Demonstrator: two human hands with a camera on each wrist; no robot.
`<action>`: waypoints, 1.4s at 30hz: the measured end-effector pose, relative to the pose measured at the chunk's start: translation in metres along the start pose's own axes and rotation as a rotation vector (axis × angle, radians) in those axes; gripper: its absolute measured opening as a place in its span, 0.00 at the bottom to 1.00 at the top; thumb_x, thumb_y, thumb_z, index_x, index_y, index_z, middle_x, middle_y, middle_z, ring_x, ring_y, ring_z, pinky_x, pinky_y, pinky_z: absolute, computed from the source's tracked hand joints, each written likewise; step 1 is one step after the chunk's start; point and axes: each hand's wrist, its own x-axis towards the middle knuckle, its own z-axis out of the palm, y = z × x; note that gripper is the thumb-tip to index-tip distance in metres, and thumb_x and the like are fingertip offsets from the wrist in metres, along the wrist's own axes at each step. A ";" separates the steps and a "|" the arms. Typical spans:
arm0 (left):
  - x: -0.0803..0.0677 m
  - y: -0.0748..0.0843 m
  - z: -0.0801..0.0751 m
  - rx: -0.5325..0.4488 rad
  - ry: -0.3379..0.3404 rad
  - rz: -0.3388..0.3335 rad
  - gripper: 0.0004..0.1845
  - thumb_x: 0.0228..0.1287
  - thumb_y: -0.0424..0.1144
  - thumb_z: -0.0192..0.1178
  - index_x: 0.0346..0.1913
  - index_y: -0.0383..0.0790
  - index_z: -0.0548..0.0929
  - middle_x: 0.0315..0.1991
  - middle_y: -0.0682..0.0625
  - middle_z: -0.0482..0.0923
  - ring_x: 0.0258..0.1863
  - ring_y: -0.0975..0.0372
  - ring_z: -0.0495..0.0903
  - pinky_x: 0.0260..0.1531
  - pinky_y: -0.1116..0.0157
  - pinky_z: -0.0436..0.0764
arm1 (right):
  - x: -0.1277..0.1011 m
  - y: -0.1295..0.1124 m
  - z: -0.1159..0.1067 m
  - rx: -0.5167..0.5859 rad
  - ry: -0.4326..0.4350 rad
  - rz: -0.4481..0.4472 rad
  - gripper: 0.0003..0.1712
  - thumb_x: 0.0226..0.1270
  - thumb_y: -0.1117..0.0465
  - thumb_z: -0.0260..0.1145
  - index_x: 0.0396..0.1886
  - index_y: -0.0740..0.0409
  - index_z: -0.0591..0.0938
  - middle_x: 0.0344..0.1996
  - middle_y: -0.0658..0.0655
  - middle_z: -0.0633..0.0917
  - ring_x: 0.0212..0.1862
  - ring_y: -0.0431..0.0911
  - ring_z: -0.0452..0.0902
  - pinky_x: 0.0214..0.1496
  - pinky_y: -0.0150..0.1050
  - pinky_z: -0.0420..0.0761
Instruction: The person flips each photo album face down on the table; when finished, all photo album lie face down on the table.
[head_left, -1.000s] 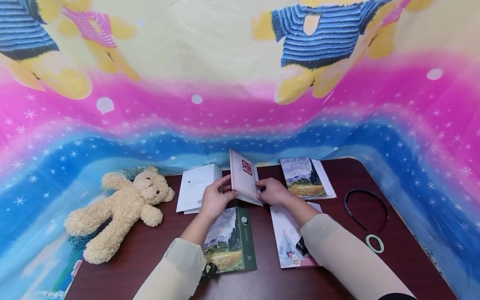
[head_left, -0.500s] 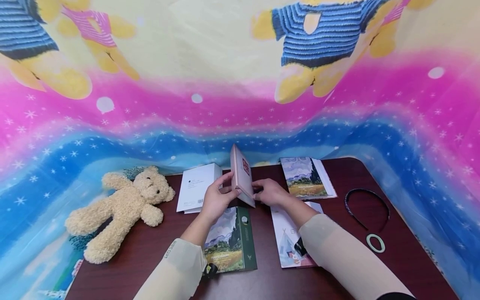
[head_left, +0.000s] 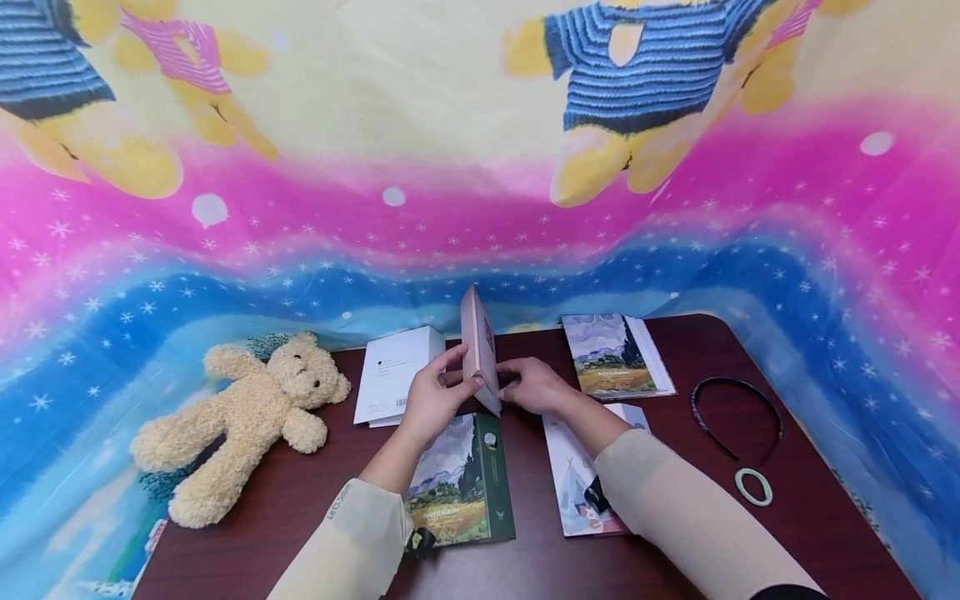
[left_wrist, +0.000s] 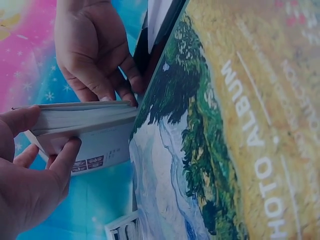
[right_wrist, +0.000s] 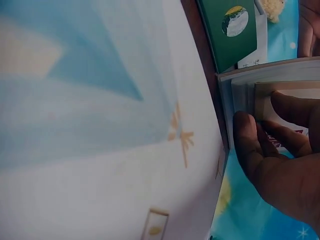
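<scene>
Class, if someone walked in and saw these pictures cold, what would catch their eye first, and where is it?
First, the bright cartoon-bear cloth behind the dark table. Next, mid-table, the pink book stood nearly on edge, the left hand and right hand each with a grip on it. Then the cream teddy bear lying at the table's left, and the photo album flat in front of the hands.
</scene>
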 end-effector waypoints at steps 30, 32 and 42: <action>0.005 0.003 0.016 0.017 0.000 0.004 0.33 0.66 0.36 0.72 0.73 0.47 0.74 0.62 0.40 0.78 0.61 0.49 0.80 0.51 0.48 0.85 | 0.004 -0.023 -0.030 0.465 -0.009 -0.075 0.33 0.73 0.73 0.64 0.76 0.61 0.71 0.67 0.64 0.77 0.63 0.55 0.80 0.60 0.48 0.83; 0.006 0.004 0.018 0.025 0.002 0.001 0.33 0.66 0.36 0.72 0.73 0.47 0.74 0.61 0.41 0.78 0.61 0.50 0.80 0.52 0.50 0.86 | 0.003 -0.025 -0.033 0.480 -0.004 -0.079 0.33 0.73 0.74 0.63 0.76 0.60 0.70 0.67 0.64 0.77 0.63 0.56 0.80 0.60 0.48 0.83; 0.008 0.006 0.027 0.051 -0.030 -0.009 0.35 0.66 0.38 0.72 0.75 0.45 0.72 0.61 0.45 0.78 0.60 0.52 0.81 0.50 0.54 0.86 | -0.004 -0.032 -0.048 0.526 0.029 -0.056 0.32 0.81 0.66 0.59 0.80 0.48 0.67 0.65 0.62 0.76 0.61 0.56 0.80 0.60 0.49 0.83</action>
